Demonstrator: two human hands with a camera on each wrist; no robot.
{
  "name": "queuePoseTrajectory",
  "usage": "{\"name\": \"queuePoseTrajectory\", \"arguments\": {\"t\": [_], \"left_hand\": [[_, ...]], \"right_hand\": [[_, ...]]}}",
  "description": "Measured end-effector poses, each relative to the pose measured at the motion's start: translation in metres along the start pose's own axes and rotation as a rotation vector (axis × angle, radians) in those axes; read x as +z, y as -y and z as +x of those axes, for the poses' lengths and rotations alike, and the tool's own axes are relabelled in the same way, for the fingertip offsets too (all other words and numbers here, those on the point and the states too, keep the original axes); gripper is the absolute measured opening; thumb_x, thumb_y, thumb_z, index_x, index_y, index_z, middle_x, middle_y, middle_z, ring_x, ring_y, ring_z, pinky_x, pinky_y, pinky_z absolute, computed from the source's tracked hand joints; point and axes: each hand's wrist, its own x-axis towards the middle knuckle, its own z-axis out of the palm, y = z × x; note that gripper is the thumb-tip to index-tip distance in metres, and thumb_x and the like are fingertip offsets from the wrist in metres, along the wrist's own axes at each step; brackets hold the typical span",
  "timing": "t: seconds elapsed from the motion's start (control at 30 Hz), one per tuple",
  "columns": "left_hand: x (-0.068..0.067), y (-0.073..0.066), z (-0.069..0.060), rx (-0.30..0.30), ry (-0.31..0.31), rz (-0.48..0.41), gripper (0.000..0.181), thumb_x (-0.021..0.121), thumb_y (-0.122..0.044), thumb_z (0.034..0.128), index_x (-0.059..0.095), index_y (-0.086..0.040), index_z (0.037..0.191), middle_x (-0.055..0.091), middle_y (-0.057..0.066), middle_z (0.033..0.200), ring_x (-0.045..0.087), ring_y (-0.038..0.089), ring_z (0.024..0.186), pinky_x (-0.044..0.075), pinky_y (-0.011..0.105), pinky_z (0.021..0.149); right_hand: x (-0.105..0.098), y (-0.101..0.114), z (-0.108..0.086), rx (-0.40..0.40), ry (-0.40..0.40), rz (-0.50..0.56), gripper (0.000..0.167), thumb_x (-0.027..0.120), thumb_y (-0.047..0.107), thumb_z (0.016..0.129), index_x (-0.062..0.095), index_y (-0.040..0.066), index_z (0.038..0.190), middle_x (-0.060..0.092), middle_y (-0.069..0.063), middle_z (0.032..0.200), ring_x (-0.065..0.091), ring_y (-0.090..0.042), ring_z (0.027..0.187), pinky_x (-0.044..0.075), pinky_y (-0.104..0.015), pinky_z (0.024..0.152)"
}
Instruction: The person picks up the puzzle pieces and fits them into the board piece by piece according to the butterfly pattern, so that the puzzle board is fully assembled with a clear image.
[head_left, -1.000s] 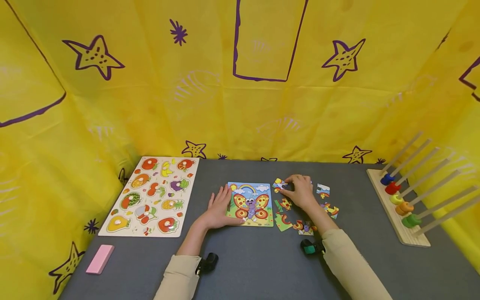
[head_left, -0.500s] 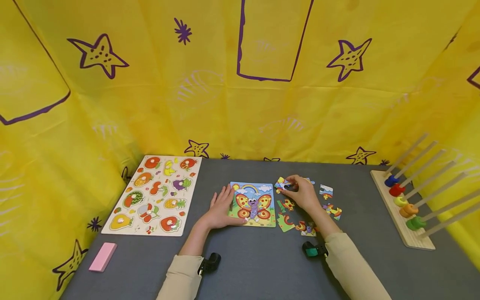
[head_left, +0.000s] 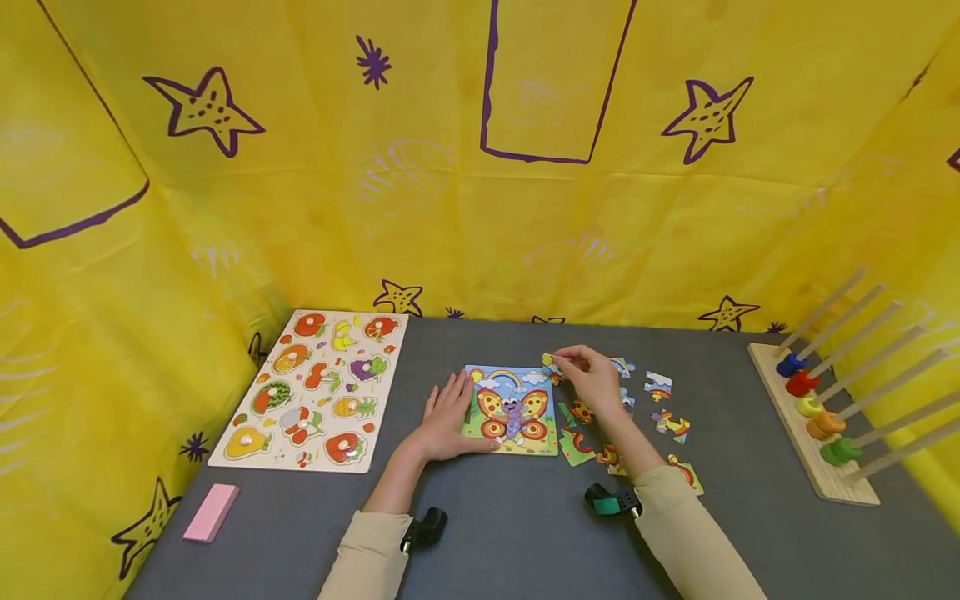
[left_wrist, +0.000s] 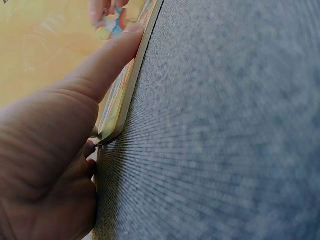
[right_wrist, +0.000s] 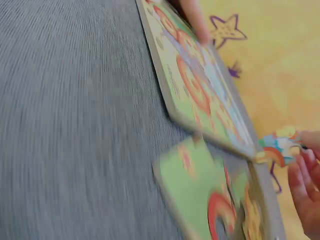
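The butterfly picture board (head_left: 517, 410) lies flat on the table, its left edge beside the fingers of my left hand (head_left: 444, 421), whose thumb rests along the near edge. My right hand (head_left: 596, 379) pinches a small puzzle piece (head_left: 551, 364) at the board's upper right corner. In the right wrist view that piece (right_wrist: 279, 146), lifted off the table, shows sun, sky and rainbow colours. Several loose pieces lie right of the board, among them a green one (head_left: 577, 448), a rainbow one (head_left: 671, 425) and a sky one (head_left: 658, 384); my right hand and forearm partly cover some.
A fruit puzzle board (head_left: 311, 392) lies at the left, with a pink block (head_left: 212, 512) nearer the front. At the right stands a wooden peg rack (head_left: 813, 425) with coloured rings. Yellow printed cloth (head_left: 450, 208) hangs behind the table.
My right hand has moved left with the pinched piece, lifting it from the loose pieces toward the board's upper right corner. My left hand stays at the board. The head view has shifted slightly.
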Motion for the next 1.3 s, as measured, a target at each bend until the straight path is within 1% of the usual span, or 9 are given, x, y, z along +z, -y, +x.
{"name": "queuePoseTrajectory", "arguments": {"t": [0.1,0.17,0.23,0.47,0.57,0.63,0.87,1.1,1.3], "left_hand": [[0.002,0.001,0.001,0.000,0.001,0.002,0.115,0.077,-0.052,0.0770,0.012,0.002,0.154,0.002,0.017,0.162,-0.001,0.034,0.148,-0.004,0.054,0.115],[0.002,0.001,0.001,-0.002,0.001,-0.001,0.115,0.078,-0.052,0.0767,0.011,0.002,0.154,0.003,0.017,0.162,-0.001,0.034,0.148,-0.004,0.054,0.115],[0.002,0.001,0.001,-0.002,-0.004,-0.002,0.115,0.078,-0.051,0.0768,0.012,0.003,0.154,0.004,0.018,0.162,0.000,0.035,0.148,-0.003,0.055,0.114],[0.001,-0.001,-0.002,0.001,-0.013,-0.021,0.110,0.077,-0.049,0.0793,0.014,0.003,0.153,0.005,0.020,0.161,0.000,0.037,0.148,-0.004,0.057,0.114],[0.002,-0.002,-0.003,0.007,-0.014,-0.020,0.109,0.075,-0.049,0.0807,0.014,0.004,0.153,0.006,0.020,0.161,0.001,0.037,0.148,-0.004,0.058,0.113],[0.002,-0.003,-0.004,0.006,-0.013,-0.018,0.108,0.075,-0.049,0.0814,0.013,0.003,0.153,0.006,0.020,0.161,0.001,0.036,0.148,-0.004,0.058,0.113],[0.004,-0.002,-0.006,0.010,-0.038,-0.034,0.114,0.076,-0.048,0.0804,0.006,0.002,0.154,0.006,0.020,0.161,0.003,0.035,0.148,-0.003,0.059,0.113],[0.003,-0.002,-0.007,0.028,-0.012,0.007,0.102,0.074,-0.049,0.0827,0.019,-0.003,0.155,0.008,0.014,0.162,0.001,0.036,0.148,-0.004,0.060,0.112],[0.003,-0.003,-0.007,0.026,-0.003,0.022,0.098,0.073,-0.049,0.0832,0.023,-0.003,0.154,0.015,0.012,0.161,0.002,0.036,0.148,-0.005,0.060,0.112]], "right_hand": [[0.010,0.007,0.000,-0.057,-0.081,-0.017,0.017,0.072,0.022,0.090,0.075,0.009,0.100,0.073,-0.005,0.089,0.064,-0.013,0.077,0.047,-0.020,0.065],[0.017,0.013,0.000,-0.061,-0.081,0.024,0.017,0.072,0.023,0.090,0.075,0.009,0.099,0.073,-0.005,0.088,0.064,-0.012,0.076,0.047,-0.020,0.065],[0.025,0.019,-0.001,-0.045,-0.046,0.077,0.018,0.073,0.024,0.089,0.075,0.009,0.099,0.073,-0.005,0.088,0.065,-0.012,0.076,0.049,-0.023,0.066],[0.055,0.032,-0.005,0.136,0.148,0.257,0.021,0.077,0.027,0.086,0.077,0.011,0.098,0.074,-0.003,0.089,0.069,-0.016,0.077,0.056,-0.035,0.073],[0.066,0.032,-0.005,0.175,0.187,0.266,0.020,0.077,0.025,0.085,0.077,0.010,0.098,0.074,-0.004,0.088,0.070,-0.018,0.074,0.057,-0.033,0.071],[0.072,0.032,-0.004,0.166,0.199,0.229,0.020,0.077,0.025,0.085,0.076,0.009,0.098,0.074,-0.005,0.086,0.070,-0.018,0.073,0.057,-0.032,0.068],[0.085,0.030,0.000,-0.018,0.150,-0.086,0.016,0.077,0.026,0.085,0.077,0.011,0.091,0.073,0.000,0.078,0.066,-0.014,0.071,0.052,-0.030,0.065],[0.092,0.025,0.000,-0.178,0.152,-0.186,0.013,0.074,0.022,0.088,0.075,0.009,0.089,0.068,0.001,0.075,0.058,-0.012,0.063,0.046,-0.028,0.058],[0.090,0.021,-0.004,-0.323,0.223,-0.287,0.015,0.070,0.020,0.091,0.072,0.008,0.100,0.061,-0.005,0.092,0.052,-0.015,0.072,0.046,-0.031,0.065]]}}
